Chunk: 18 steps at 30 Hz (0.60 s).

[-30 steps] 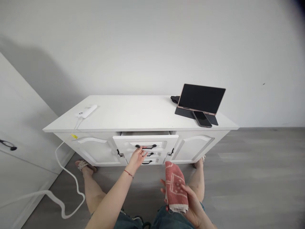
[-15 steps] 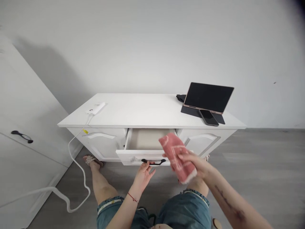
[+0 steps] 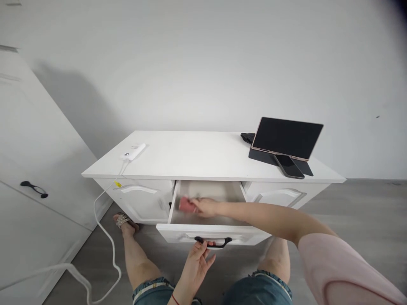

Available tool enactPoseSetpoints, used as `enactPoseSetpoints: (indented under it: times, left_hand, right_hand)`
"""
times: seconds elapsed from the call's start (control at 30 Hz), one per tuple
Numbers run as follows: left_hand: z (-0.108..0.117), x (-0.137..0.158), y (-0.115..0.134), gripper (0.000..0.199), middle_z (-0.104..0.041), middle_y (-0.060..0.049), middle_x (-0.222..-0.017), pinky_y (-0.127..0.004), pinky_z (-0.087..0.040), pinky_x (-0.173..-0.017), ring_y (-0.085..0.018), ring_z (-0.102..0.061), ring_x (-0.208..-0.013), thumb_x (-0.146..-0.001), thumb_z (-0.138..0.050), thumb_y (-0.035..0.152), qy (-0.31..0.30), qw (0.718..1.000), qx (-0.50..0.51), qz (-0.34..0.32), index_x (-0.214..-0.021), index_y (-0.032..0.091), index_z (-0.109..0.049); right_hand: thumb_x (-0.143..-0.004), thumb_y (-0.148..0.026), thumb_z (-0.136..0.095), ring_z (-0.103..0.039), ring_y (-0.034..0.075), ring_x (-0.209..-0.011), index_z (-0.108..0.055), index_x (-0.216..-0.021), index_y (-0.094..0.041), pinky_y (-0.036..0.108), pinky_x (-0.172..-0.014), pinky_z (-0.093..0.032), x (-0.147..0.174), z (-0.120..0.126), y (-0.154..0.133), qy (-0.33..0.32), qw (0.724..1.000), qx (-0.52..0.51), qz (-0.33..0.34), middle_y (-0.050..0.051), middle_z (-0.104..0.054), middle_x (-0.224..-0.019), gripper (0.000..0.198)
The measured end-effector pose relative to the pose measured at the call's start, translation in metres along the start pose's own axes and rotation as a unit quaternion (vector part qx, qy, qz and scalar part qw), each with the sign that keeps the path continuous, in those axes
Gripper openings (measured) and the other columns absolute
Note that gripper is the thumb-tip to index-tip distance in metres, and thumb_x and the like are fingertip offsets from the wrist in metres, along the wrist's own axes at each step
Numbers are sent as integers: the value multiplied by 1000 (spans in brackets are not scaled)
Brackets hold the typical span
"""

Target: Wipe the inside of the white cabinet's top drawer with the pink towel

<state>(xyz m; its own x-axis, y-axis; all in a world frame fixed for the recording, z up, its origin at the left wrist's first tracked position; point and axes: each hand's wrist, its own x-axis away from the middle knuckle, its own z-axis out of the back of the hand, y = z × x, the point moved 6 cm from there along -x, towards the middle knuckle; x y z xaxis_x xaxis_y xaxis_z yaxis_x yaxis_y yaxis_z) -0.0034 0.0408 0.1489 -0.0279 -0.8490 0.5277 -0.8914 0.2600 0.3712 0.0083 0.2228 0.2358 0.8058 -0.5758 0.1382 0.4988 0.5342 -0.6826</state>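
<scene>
The drawer of a white cabinet stands pulled out in front of me. My left hand has its fingers hooked around the drawer's black handle. Inside the drawer, toward its left side, my right hand grips a folded pink cloth. Motion blurs the cloth, and my fingers hide part of it. I cannot tell whether it touches the drawer bottom.
On the cabinet top, a white power strip lies left, its cord hanging to the floor. Right are a tablet on a stand, a phone and a black item. A white wardrobe stands left.
My right hand has carried the pink cloth from in front of the cabinet into the drawer. The drawer has come further out, with my left hand still on its handle.
</scene>
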Motion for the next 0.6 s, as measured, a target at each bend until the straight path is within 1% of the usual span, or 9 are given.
enactPoseSetpoints:
  times: [0.03, 0.1, 0.13, 0.17, 0.23, 0.33, 0.4, 0.5, 0.6]
  left_hand:
    - [2, 0, -1, 20, -72, -1, -82, -33, -54, -80, -15, -66, -77, -66, -83, 16, 2, 1000, 3, 2, -64, 20, -64]
    - [6, 0, -4, 21, -72, -2, -82, -33, -54, -80, -16, -66, -79, -64, -84, 18, 5, 1000, 1, 7, -62, 20, -63]
    - [8, -1, -5, 21, -72, -3, -83, -33, -54, -80, -16, -66, -81, -64, -85, 19, 5, 1000, -2, 7, -62, 20, -63]
    - [11, -1, -7, 21, -72, -3, -83, -34, -53, -81, -17, -66, -83, -64, -85, 20, 4, 1000, -5, 8, -62, 20, -64]
    - [16, -2, -10, 21, -72, -4, -84, -34, -53, -83, -18, -67, -87, -64, -85, 24, -1, 1000, -8, 11, -65, 20, -65]
    - [24, -3, -18, 23, -73, -4, -83, -34, -52, -84, -18, -67, -87, -62, -87, 27, -4, 1000, -11, 23, -68, 19, -66]
    - [29, -4, -21, 24, -73, -3, -81, -32, -52, -83, -17, -67, -85, -60, -88, 28, 2, 1000, -11, 12, -68, 20, -66]
    - [32, -5, -23, 25, -73, -2, -79, -32, -52, -83, -17, -68, -84, -58, -88, 30, 9, 1000, -7, -11, -66, 21, -66]
    - [33, -6, -25, 26, -73, -3, -79, -33, -52, -85, -18, -68, -84, -57, -89, 29, 15, 1000, -2, -11, -66, 21, -66]
  right_hand:
    - [-56, -16, -76, -63, 30, -107, -65, -118, -21, 39, -90, -47, 0, -12, -7, -54, 997, 41, 48, 12, -68, -120, 63]
    - [-65, -22, -75, -54, 29, -123, -59, -129, -24, 37, -97, -44, 6, -33, -18, -139, 972, 111, 156, 11, -53, -141, 66]
    - [-73, -24, -71, -49, 28, -128, -54, -135, -27, 35, -98, -43, 9, -41, -21, -156, 957, 138, 204, 9, -47, -147, 64]
    - [-79, -26, -67, -47, 26, -130, -51, -138, -30, 34, -98, -43, 12, -47, -22, -154, 946, 160, 236, 7, -44, -150, 61]
    - [-88, -31, -60, -49, 25, -127, -52, -137, -35, 33, -93, -46, 16, -59, -17, -138, 933, 206, 262, 5, -44, -149, 50]
    - [-92, -35, -55, -59, 24, -112, -54, -134, -39, 33, -82, -51, 15, -74, -7, -122, 917, 281, 255, 6, -52, -141, 42]
    - [-95, -32, -50, -62, 23, -104, -52, -136, -39, 34, -77, -52, 8, -77, -1, -113, 907, 327, 239, 8, -53, -140, 42]
    - [-97, -26, -42, -64, 27, -99, -50, -138, -40, 39, -74, -54, -14, -68, 9, -103, 900, 388, 168, 10, -49, -144, 44]
    - [-96, -25, -43, -62, 31, -105, -50, -138, -42, 44, -78, -54, -42, -48, 18, -90, 914, 385, 85, 8, -47, -146, 46]
